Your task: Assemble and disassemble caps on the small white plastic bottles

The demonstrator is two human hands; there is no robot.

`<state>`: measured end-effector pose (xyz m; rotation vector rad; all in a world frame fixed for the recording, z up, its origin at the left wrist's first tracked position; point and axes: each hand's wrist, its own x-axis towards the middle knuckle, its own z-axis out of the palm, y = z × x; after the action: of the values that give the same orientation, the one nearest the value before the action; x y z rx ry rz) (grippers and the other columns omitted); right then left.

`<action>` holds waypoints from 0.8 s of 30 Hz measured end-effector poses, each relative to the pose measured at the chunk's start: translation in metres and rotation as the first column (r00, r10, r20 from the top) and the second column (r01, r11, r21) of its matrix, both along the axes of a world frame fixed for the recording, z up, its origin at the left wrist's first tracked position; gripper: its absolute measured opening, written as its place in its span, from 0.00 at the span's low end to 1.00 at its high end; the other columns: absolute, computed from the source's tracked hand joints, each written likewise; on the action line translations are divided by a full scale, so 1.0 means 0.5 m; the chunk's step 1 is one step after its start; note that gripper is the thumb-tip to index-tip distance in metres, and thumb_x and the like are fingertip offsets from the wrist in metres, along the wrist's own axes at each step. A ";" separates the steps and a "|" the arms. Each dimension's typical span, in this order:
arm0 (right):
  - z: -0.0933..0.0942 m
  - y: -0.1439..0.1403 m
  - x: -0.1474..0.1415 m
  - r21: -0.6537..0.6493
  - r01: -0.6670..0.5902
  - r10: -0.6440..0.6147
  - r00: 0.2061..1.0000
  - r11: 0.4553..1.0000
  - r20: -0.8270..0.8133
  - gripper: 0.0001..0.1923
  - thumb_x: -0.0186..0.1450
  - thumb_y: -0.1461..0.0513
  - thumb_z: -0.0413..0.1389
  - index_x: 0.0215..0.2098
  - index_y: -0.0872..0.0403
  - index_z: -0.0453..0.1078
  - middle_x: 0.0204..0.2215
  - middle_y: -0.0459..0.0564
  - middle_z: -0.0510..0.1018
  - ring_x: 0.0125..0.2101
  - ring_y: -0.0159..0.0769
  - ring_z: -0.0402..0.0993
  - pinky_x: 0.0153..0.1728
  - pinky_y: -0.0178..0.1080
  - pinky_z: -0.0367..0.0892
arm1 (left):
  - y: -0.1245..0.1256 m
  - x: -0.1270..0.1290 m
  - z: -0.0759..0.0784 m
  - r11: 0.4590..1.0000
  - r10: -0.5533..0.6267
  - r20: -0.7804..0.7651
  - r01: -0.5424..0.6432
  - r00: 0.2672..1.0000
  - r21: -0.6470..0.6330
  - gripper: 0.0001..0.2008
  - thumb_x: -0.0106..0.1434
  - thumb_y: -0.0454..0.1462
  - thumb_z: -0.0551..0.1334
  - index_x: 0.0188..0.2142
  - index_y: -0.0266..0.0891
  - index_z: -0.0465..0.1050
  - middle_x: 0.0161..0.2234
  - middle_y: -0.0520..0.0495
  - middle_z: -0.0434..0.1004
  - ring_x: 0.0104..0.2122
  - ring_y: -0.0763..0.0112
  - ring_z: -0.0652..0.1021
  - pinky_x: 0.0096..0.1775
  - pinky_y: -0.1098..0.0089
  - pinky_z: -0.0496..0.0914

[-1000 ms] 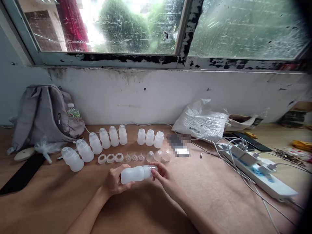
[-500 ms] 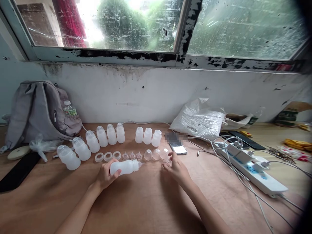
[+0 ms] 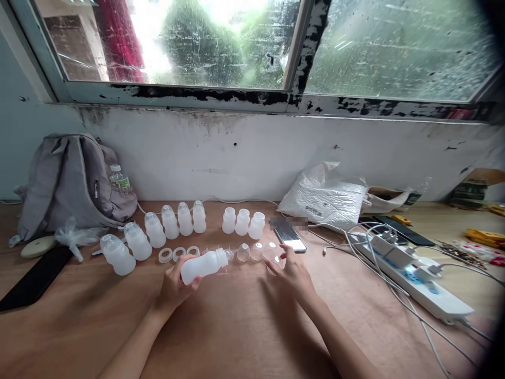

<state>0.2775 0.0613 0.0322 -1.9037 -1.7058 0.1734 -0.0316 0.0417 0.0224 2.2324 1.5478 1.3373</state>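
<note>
the left hand (image 3: 173, 287) grips a white bottle (image 3: 203, 265) lying sideways just above the worktop (image 3: 244, 326), nipple pointing right. the right hand (image 3: 292, 273) pinches a clear cap (image 3: 273, 261) near the loose rings (image 3: 178, 254).

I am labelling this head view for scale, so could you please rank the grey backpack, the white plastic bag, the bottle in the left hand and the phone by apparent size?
1. Grey backpack
2. White plastic bag, lying farther back, so it may be closer in size
3. Bottle in the left hand
4. Phone, close to the bottle in size
</note>
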 end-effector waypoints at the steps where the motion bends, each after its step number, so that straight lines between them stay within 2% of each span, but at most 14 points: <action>1: 0.001 0.001 -0.001 0.003 -0.003 0.003 1.000 1.000 -0.015 0.28 0.55 0.50 0.50 0.50 0.55 0.56 0.34 0.52 0.70 0.35 0.43 0.68 0.32 0.40 0.62 | 0.000 -0.001 0.000 1.000 0.007 0.004 -0.007 1.000 0.015 0.15 0.55 0.46 0.54 0.38 0.40 0.62 0.29 0.49 0.73 0.24 0.71 0.74 0.25 0.75 0.67; 2: 0.002 0.001 -0.003 0.039 -0.010 0.011 0.999 0.999 -0.030 0.26 0.55 0.52 0.50 0.49 0.55 0.57 0.33 0.52 0.70 0.35 0.43 0.68 0.32 0.41 0.62 | -0.001 -0.001 0.000 1.000 0.007 0.007 -0.008 1.000 0.030 0.16 0.55 0.47 0.55 0.38 0.40 0.62 0.29 0.49 0.73 0.24 0.71 0.74 0.25 0.75 0.67; 4: 0.007 -0.003 -0.012 0.203 -0.043 0.060 0.995 0.978 -0.078 0.22 0.56 0.54 0.50 0.46 0.55 0.59 0.34 0.53 0.70 0.37 0.44 0.67 0.36 0.43 0.62 | -0.002 0.000 -0.001 0.999 0.012 0.006 -0.012 1.000 0.052 0.16 0.55 0.47 0.54 0.39 0.39 0.62 0.30 0.49 0.73 0.24 0.72 0.74 0.24 0.75 0.68; 6: 0.014 -0.015 -0.029 0.354 -0.117 0.183 0.970 0.928 -0.160 0.16 0.57 0.55 0.50 0.41 0.54 0.62 0.33 0.53 0.70 0.37 0.42 0.66 0.37 0.43 0.61 | -0.004 0.003 -0.006 0.997 0.019 -0.006 -0.019 1.000 0.069 0.17 0.55 0.48 0.55 0.39 0.40 0.61 0.31 0.48 0.74 0.24 0.71 0.75 0.24 0.75 0.68; 7: 0.016 -0.023 -0.042 0.375 -0.168 0.264 0.939 0.912 -0.221 0.14 0.58 0.55 0.50 0.39 0.53 0.63 0.31 0.52 0.71 0.34 0.41 0.67 0.35 0.42 0.61 | -0.006 0.005 -0.009 0.996 0.021 -0.014 -0.019 1.000 0.084 0.18 0.54 0.48 0.55 0.40 0.40 0.61 0.31 0.48 0.74 0.24 0.71 0.75 0.24 0.74 0.68; 9: 0.016 -0.044 -0.074 0.283 -0.316 0.411 0.817 0.906 -0.404 0.12 0.59 0.55 0.50 0.38 0.52 0.63 0.24 0.47 0.68 0.25 0.35 0.65 0.27 0.38 0.61 | -0.010 0.010 -0.016 0.992 0.006 -0.036 -0.002 0.999 0.125 0.20 0.53 0.48 0.57 0.41 0.39 0.60 0.32 0.46 0.74 0.25 0.70 0.76 0.25 0.74 0.69; 10: 0.014 -0.055 -0.092 0.200 -0.410 0.450 0.722 0.890 -0.525 0.14 0.59 0.54 0.50 0.40 0.52 0.62 0.23 0.45 0.67 0.22 0.33 0.64 0.23 0.36 0.60 | -0.013 0.014 -0.019 0.989 -0.014 -0.051 0.021 0.999 0.145 0.22 0.52 0.48 0.59 0.42 0.39 0.60 0.33 0.46 0.75 0.25 0.69 0.76 0.26 0.73 0.69; 12: 0.006 -0.074 -0.127 0.089 -0.558 0.430 0.517 0.825 -0.740 0.19 0.59 0.51 0.51 0.45 0.50 0.58 0.24 0.43 0.67 0.18 0.28 0.60 0.17 0.32 0.56 | -0.018 0.021 -0.023 0.980 -0.080 -0.101 0.097 0.992 0.176 0.25 0.50 0.47 0.61 0.45 0.39 0.58 0.35 0.44 0.75 0.29 0.68 0.77 0.29 0.73 0.71; 13: 0.000 -0.081 -0.141 0.065 -0.596 0.392 0.439 0.801 -0.808 0.20 0.58 0.50 0.51 0.45 0.50 0.58 0.25 0.43 0.67 0.16 0.26 0.59 0.15 0.31 0.53 | -0.019 0.025 -0.023 0.973 -0.117 -0.130 0.140 0.985 0.185 0.25 0.50 0.46 0.61 0.45 0.39 0.58 0.36 0.43 0.75 0.30 0.67 0.77 0.30 0.72 0.71; 15: -0.012 -0.090 -0.161 0.073 -0.595 0.336 0.346 0.801 -0.876 0.19 0.58 0.49 0.50 0.42 0.50 0.58 0.23 0.41 0.66 0.14 0.23 0.54 0.14 0.29 0.49 | -0.021 0.035 -0.022 0.958 -0.178 -0.185 0.213 0.966 0.190 0.25 0.51 0.45 0.61 0.46 0.40 0.57 0.37 0.42 0.75 0.34 0.65 0.77 0.32 0.72 0.71; 17: -0.022 -0.094 -0.169 0.117 -0.523 0.327 0.329 0.844 -0.886 0.16 0.59 0.49 0.50 0.36 0.52 0.60 0.19 0.39 0.62 0.13 0.22 0.51 0.14 0.29 0.48 | -0.020 0.046 -0.019 0.951 -0.208 -0.236 0.252 0.949 0.177 0.23 0.52 0.45 0.60 0.45 0.39 0.58 0.38 0.42 0.75 0.34 0.65 0.77 0.31 0.71 0.71; 21: -0.027 -0.093 -0.166 0.123 -0.351 0.265 0.391 0.928 -0.882 0.17 0.59 0.48 0.50 0.28 0.54 0.59 0.14 0.37 0.57 0.13 0.23 0.49 0.14 0.29 0.47 | -0.029 0.076 -0.010 0.943 -0.281 -0.311 0.321 0.908 0.086 0.19 0.53 0.44 0.58 0.43 0.40 0.60 0.36 0.44 0.75 0.30 0.66 0.77 0.29 0.70 0.70; 24: -0.017 -0.092 -0.161 0.103 -0.249 0.208 0.441 0.963 -0.873 0.17 0.57 0.50 0.52 0.22 0.54 0.56 0.15 0.39 0.58 0.16 0.25 0.53 0.16 0.30 0.51 | -0.054 0.104 0.001 0.938 -0.346 -0.214 0.338 0.913 -0.076 0.21 0.49 0.44 0.60 0.41 0.39 0.61 0.33 0.46 0.74 0.28 0.66 0.76 0.27 0.71 0.68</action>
<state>0.1971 0.0151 0.0238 -1.1648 -1.1618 1.1156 0.0202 0.0148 0.0227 2.5526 1.1451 0.9783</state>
